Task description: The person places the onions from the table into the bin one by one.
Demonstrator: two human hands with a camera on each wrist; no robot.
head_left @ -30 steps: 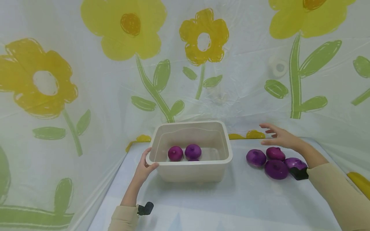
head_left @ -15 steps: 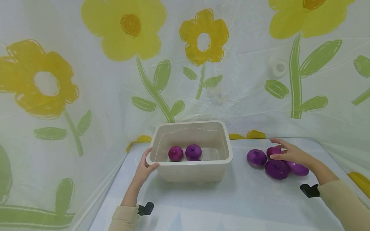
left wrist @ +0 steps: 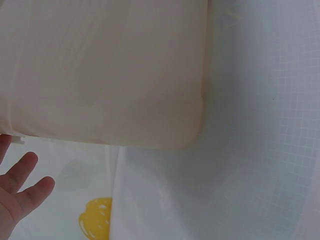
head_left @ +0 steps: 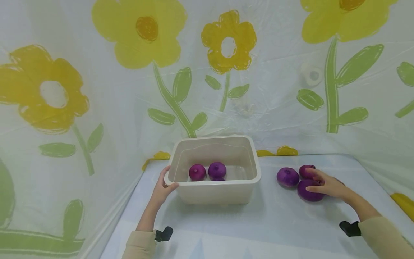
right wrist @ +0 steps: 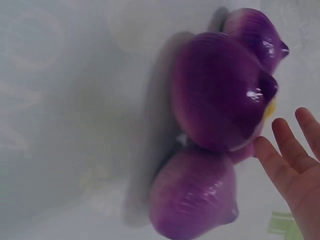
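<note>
A cream plastic bin (head_left: pixel 213 194) stands upright on the table, with several purple onions inside, such as this red-purple onion (head_left: pixel 197 172); one is mostly hidden behind the front wall. My left hand (head_left: pixel 160 189) grips the bin's left front corner, thumb at the front rim and fingers along the left side. To the right lies a cluster of several onions. Over it hovers my right hand (head_left: pixel 328 185), fingers spread, beside a dark purple onion (right wrist: pixel 220 92); contact is unclear. A lighter purple onion (right wrist: pixel 195 195) lies nearby, and another onion is partly covered by the hand.
The white table (head_left: pixel 220 230) reaches back to a flower-printed sheet (head_left: pixel 258 118) hanging behind and at the sides. A black wrist-camera piece (head_left: pixel 164 233) juts from the left sleeve, and another black piece (head_left: pixel 350 228) from the right.
My right hand has come down and toward me, from above the back of the onion cluster to its front onion. The left hand stays at the bin's corner.
</note>
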